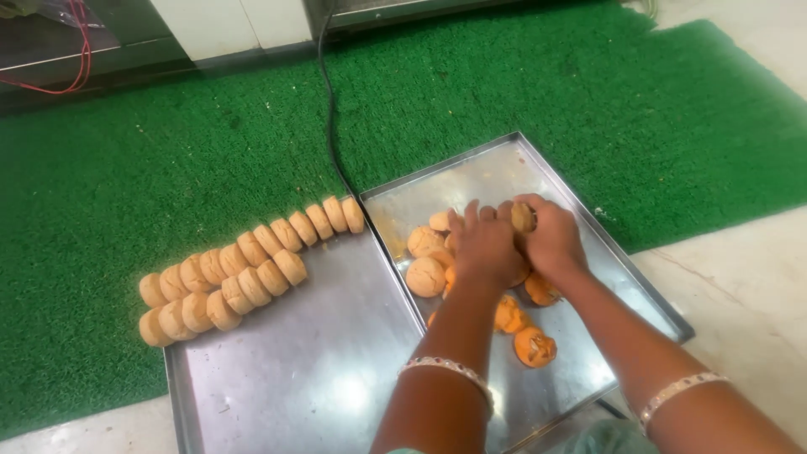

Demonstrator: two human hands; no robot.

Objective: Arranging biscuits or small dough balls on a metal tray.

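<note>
My left hand (483, 244) and my right hand (551, 240) meet over a steel tray (496, 172) on the right, both closed around round tan biscuits gathered between them; one biscuit (523, 217) shows at my right fingertips. Loose biscuits (425, 276) lie on that tray beside my left hand, and orange, darker ones (535, 346) lie nearer to me. On a second steel tray (311, 370) to the left, two rows of biscuits stand on edge (252, 265), running from the tray onto the green mat.
Both trays sit on a green artificial-grass mat (168, 151) laid on a pale floor (740, 286). A black cable (329, 126) runs across the mat to the trays' far corner. Metal equipment and red wires (80, 50) stand at the back left.
</note>
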